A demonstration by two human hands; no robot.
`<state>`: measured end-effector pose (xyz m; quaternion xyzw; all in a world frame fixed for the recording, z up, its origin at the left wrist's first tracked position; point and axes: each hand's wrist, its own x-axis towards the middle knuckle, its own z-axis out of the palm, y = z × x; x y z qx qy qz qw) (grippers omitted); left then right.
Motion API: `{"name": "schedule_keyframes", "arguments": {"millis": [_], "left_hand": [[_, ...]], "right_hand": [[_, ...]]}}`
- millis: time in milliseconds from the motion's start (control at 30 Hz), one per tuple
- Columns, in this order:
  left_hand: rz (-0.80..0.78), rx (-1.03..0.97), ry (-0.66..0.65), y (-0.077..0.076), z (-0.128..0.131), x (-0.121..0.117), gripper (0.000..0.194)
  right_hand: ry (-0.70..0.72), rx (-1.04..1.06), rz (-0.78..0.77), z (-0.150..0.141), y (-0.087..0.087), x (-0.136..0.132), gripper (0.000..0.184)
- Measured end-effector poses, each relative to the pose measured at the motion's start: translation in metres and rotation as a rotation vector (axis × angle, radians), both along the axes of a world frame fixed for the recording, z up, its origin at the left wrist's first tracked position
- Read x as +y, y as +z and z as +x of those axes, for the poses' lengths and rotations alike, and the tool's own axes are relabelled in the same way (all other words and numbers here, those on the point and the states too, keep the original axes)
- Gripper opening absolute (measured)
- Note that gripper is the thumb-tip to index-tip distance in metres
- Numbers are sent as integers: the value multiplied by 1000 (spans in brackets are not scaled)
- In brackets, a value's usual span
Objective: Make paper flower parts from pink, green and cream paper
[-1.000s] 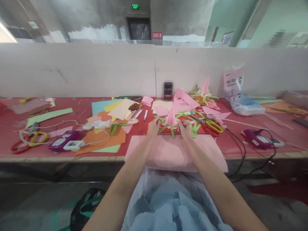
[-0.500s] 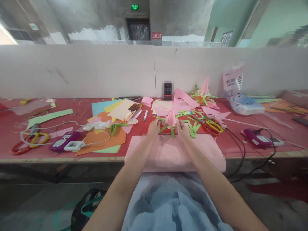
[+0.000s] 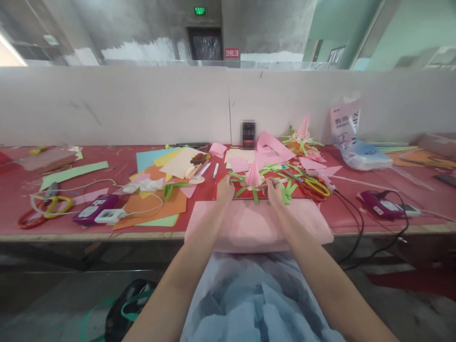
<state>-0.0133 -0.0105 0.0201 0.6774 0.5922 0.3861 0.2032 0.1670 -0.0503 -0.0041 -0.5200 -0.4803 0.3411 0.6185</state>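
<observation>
Potentially, a sideways nudge from the left hand (image 3: 225, 191) or right hand (image 3: 274, 192), both with fingers curled inward and any grip indeterminable, could tip the pink cone (image 3: 253, 175) standing between them on the counter (image 3: 201, 192) or crease its surrounding green strips (image 3: 255, 196).

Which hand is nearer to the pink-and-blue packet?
Right. The right hand is left of the packet; the left hand is farther left, past the nearer pink cone.

Pink cone (image 3: 253, 175) amid splayed green strips (image 3: 256, 195)
</observation>
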Motion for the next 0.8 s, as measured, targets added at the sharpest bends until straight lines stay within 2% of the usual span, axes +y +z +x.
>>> {"name": "schedule_keyframes", "arguments": {"millis": [133,333,467,600,800], "left_hand": [[18,-25,24,0,-1,1,40],[56,47,-267,-1,9,-3,42],[106,96,-396,-4,12,-3,37],[138,210,-437,-11,11,2,32],[185,316,-460,-23,11,7,36]], "right_hand": [[31,44,16,1,2,1,34],[29,3,11,1,1,1,37],[50,22,21,1,-2,4,38],[28,-21,0,1,3,1,36],[-56,-174,-32,1,12,-6,28]]}}
